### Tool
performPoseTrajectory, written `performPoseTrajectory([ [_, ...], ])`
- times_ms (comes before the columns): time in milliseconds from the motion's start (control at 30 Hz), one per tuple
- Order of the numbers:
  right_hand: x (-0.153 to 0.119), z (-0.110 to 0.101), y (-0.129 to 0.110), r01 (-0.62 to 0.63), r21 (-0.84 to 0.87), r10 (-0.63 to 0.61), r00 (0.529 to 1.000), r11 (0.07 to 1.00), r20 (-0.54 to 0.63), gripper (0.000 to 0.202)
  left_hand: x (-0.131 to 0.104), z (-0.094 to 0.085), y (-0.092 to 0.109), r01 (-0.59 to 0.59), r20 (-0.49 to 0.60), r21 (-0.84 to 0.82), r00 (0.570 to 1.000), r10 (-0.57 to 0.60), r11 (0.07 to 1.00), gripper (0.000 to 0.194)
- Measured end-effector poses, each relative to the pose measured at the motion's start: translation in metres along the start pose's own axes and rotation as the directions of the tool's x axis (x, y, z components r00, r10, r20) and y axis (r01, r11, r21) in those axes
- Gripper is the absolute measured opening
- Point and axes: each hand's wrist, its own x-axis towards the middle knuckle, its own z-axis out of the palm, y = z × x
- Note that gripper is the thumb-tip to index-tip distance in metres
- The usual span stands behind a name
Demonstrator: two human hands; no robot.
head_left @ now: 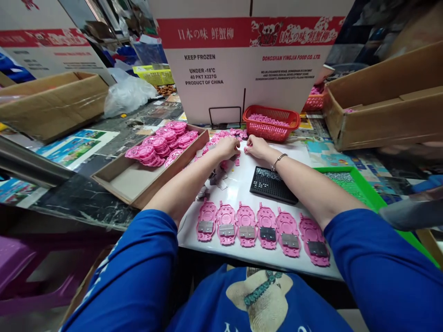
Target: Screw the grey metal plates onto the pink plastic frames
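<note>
Both hands are at the far side of a white work surface (238, 189), beside a pile of small pink parts (226, 134). My left hand (228, 146) has its fingers bent together over the pile; what they hold, if anything, is hidden. Close to its right, my right hand (256, 147) pinches a small pink piece (246, 150). Several pink plastic shells (247, 221) with grey or dark plates lie in a row along the near edge. A black perforated tray (272, 184) with small metal pieces sits below my right forearm.
A cardboard tray (126, 182) with stacked pink shells stands left. Behind the hands are a red basket (272, 133) of pink pieces and a tall white carton (242, 60). A green tray (375, 198) and an open brown box (384, 106) are at right.
</note>
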Motion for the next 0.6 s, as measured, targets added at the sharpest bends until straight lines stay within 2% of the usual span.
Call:
performPoseTrajectory([
  [167,-0.001,-0.004,-0.006,-0.013,-0.024,0.013,1.000,1.000,0.016,0.039,0.001,-0.003,-0.003,-0.035,0.068,-0.010,0.997,0.035,0.999,0.027],
  [300,-0.001,-0.006,-0.011,0.013,-0.034,-0.011,0.996,0.999,0.085,0.037,-0.001,-0.005,-0.001,-0.025,0.095,-0.015,0.995,0.026,1.000,0.027],
  [467,-0.006,-0.007,-0.017,0.107,-0.013,-0.102,0.977,0.994,0.189,0.036,-0.002,-0.008,0.005,-0.007,0.093,-0.067,0.996,0.013,0.998,0.023],
  [600,-0.013,-0.006,-0.021,0.154,0.032,-0.157,0.974,0.988,0.162,0.037,-0.005,-0.008,0.008,-0.017,0.041,-0.184,0.999,0.025,0.983,0.017],
])
